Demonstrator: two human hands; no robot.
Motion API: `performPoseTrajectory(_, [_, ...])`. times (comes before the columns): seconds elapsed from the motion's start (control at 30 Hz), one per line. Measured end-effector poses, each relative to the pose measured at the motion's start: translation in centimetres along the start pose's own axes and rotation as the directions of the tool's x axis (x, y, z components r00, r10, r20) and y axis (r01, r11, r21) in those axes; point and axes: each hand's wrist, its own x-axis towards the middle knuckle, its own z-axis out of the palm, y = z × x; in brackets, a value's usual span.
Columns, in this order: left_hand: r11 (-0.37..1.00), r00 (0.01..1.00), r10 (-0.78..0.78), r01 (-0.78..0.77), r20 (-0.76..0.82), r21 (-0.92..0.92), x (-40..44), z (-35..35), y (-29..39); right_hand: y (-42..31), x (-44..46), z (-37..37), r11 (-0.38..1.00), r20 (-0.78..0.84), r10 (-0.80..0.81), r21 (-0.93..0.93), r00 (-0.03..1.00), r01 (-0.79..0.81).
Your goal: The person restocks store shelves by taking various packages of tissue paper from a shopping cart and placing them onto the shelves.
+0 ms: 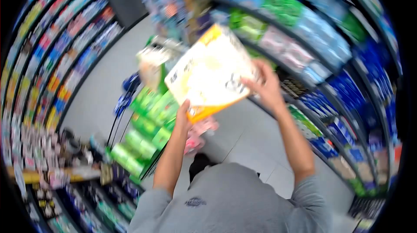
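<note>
Holding and handling a white and orange package [210, 70] looked like the step in hand. It was in the middle of the frame, raised above the floor [223, 139] and tilted, its broad printed face toward the camera and its orange edge low. The left hand [183, 113] held it at the bottom left corner, thumb along the edge, its other fingers mostly hidden. The right hand [265, 86] gripped the right edge, fingers reaching onto the front. Neither hand was spread free; both were closed around parts of the package.

Just left of and below the package, a stack of green packs [143, 122] ran toward the lower left, with pink packs [197, 135] near its right side. What carried the stack could not be made out. Shelves filled the right side, with pale blue packs [321, 33] at upper right.

By judgement, any next move called for both hands to keep a steady, matched hold, since the package was broad and gripped only at its edges. Turning or lowering it would have needed care around the nearby stack. Blur left the lettering unreadable.
</note>
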Motion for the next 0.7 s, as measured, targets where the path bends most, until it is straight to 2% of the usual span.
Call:
performPoseTrajectory(0.03, [0.997, 0.998, -0.053, 0.055, 0.035, -0.062, -0.4, 0.8, -3.3, 2.7, -3.9, -2.7, 0.999, -0.080, -0.035, -0.009, 0.996, 0.035])
performPoseTrajectory(0.07, [0.965, 0.982, -0.121, 0.151, 0.147, -0.213, -1.6, 2.4, -6.3, 4.8, -7.5, -5.6, 0.997, -0.163, -0.075, -0.032, 0.984, 0.071])
performPoseTrajectory(0.1, [0.951, 0.967, -0.247, 0.253, 0.057, -0.180, 0.1, 3.1, -8.3, 5.4, -9.9, -7.1, 0.998, -0.186, 0.039, 0.058, 0.982, -0.028])
performPoseTrajectory(0.13, [0.977, 0.981, -0.192, 0.191, 0.005, -0.096, -2.9, 3.8, -9.8, 5.8, -12.2, -8.6, 0.981, -0.200, 0.149, 0.155, 0.968, -0.119])
performPoseTrajectory(0.2, [0.950, 0.945, -0.290, 0.304, 0.154, -0.076, -6.1, 8.1, -16.8, 6.2, -19.7, -15.1, 0.984, -0.349, 0.150, -0.035, 0.925, -0.173])
performPoseTrajectory(0.23, [0.932, 0.918, -0.339, 0.358, 0.206, -0.058, -7.7, 9.6, -20.2, 5.5, -23.2, -18.2, 0.981, -0.426, 0.147, -0.054, 0.893, -0.187])
performPoseTrajectory(0.3, [0.897, 0.861, -0.427, 0.442, 0.276, 0.008, -9.9, 14.3, -25.7, 3.0, -29.1, -23.0, 0.981, -0.468, 0.168, 0.163, 0.867, -0.102])
performPoseTrajectory(0.33, [0.883, 0.848, -0.448, 0.469, 0.284, -0.010, -11.4, 17.0, -28.2, 2.4, -31.5, -24.7, 0.982, -0.520, 0.171, 0.156, 0.837, -0.103])
performPoseTrajectory(0.4, [0.854, 0.809, -0.491, 0.520, 0.323, -0.005, -14.3, 21.9, -32.7, 1.5, -35.9, -27.4, 0.962, -0.679, 0.116, 0.257, 0.725, 0.087])
performPoseTrajectory(0.5, [0.766, 0.696, -0.594, 0.643, 0.404, 0.020, -18.1, 29.7, -38.1, 2.4, -40.2, -29.7, 0.983, -0.763, 0.116, 0.179, 0.636, 0.034])
performPoseTrajectory(0.53, [0.720, 0.630, -0.654, 0.688, 0.419, 0.089, -19.8, 32.1, -39.8, 2.7, -41.0, -30.6, 0.986, -0.790, 0.136, 0.164, 0.598, -0.008])
performPoseTrajectory(0.57, [0.672, 0.563, -0.708, 0.724, 0.425, 0.160, -21.3, 33.9, -41.6, 3.2, -41.7, -31.8, 0.995, -0.832, 0.081, 0.103, 0.548, 0.009])
performPoseTrajectory(0.6, [0.660, 0.545, -0.721, 0.728, 0.428, 0.185, -22.7, 35.2, -43.7, 3.5, -42.6, -33.8, 0.995, -0.848, 0.078, 0.099, 0.525, 0.011])
performPoseTrajectory(0.67, [0.697, 0.287, -0.653, 0.590, 0.701, 0.407, -25.2, 37.0, -47.5, 3.5, -44.6, -38.4, 0.995, -0.933, 0.076, 0.093, 0.352, 0.030])
performPoseTrajectory(0.7, [0.724, 0.250, -0.646, 0.501, 0.721, 0.475, -27.0, 38.8, -48.4, 2.6, -45.6, -41.0, 0.984, -0.956, 0.121, 0.151, 0.266, 0.096])
